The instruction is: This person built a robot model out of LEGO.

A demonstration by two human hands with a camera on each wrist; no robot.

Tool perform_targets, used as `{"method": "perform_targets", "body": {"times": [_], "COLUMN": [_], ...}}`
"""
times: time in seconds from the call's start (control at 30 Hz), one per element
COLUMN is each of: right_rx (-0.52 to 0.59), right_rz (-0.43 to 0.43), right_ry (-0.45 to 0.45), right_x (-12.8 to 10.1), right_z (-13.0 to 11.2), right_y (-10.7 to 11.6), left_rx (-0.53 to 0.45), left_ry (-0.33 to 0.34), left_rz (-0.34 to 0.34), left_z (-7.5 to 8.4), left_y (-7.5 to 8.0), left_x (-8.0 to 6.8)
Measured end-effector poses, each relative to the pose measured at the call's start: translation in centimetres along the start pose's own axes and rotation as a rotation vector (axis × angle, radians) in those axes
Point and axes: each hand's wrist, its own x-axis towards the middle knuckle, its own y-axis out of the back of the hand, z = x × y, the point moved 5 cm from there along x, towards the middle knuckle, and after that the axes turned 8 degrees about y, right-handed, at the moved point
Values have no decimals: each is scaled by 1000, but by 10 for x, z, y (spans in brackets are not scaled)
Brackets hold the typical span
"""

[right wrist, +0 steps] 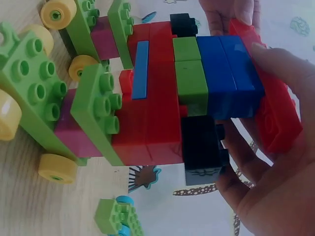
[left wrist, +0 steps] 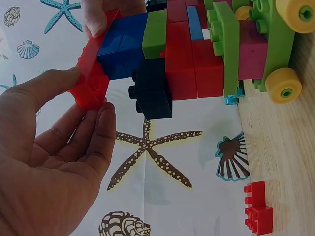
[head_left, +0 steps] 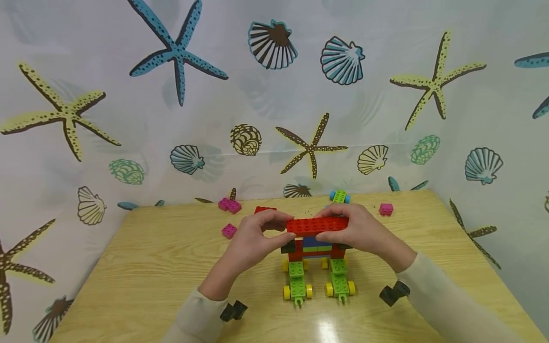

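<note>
A long red brick (head_left: pixel 317 226) lies across the top of a built toy-brick structure. My left hand (head_left: pixel 253 237) pinches its left end between thumb and fingers. At the opposite end my right hand (head_left: pixel 364 229) grips it, thumb in front and fingers behind. Directly below are blue bricks (right wrist: pixel 229 73), then light green bricks (right wrist: pixel 191 73) and red bricks (left wrist: pixel 184 64). A black brick (left wrist: pixel 155 88) juts out on the left side, and another black brick (right wrist: pixel 202 150) on the right, near my right fingertips. Green wheeled bases (head_left: pixel 297 287) with yellow wheels carry the build.
Magenta bricks (head_left: pixel 229 205) lie at the back left, with another magenta brick (head_left: pixel 229 231) nearer. A red brick (left wrist: pixel 258 209) sits behind my left hand. At the back stands a green piece with blue wheels (head_left: pixel 340 196). A magenta brick (head_left: pixel 386 209) is farther right. A patterned curtain (head_left: pixel 266 105) borders the table.
</note>
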Motion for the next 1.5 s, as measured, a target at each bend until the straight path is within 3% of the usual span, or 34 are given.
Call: {"method": "perform_targets", "body": {"times": [0.17, 0.3, 0.53, 0.67, 0.9, 1.1, 1.27, 1.5], "right_rx": [43, 82, 109, 127, 173, 201, 211, 217], "right_rz": [14, 38, 78, 95, 113, 116, 116, 109], "right_ry": [-27, -41, -28, -2, 40, 45, 34, 40], "right_x": [-5, -10, -19, -20, -22, -22, -21, -20], "right_z": [7, 9, 19, 22, 25, 24, 24, 25], "right_y": [0, 2, 6, 7, 8, 7, 5, 3], "left_rx": [-3, 8, 84, 137, 192, 140, 93, 120], "left_ry": [-14, -8, 27, 71, 132, 207, 254, 326], "left_rz": [-36, -34, 72, 115, 103, 90, 103, 79], "left_z": [-4, -17, -53, -74, -104, -122, -135, -150], "left_y": [3, 15, 44, 52, 51, 49, 48, 42], "left_x": [1, 7, 23, 35, 62, 83, 95, 107]}}
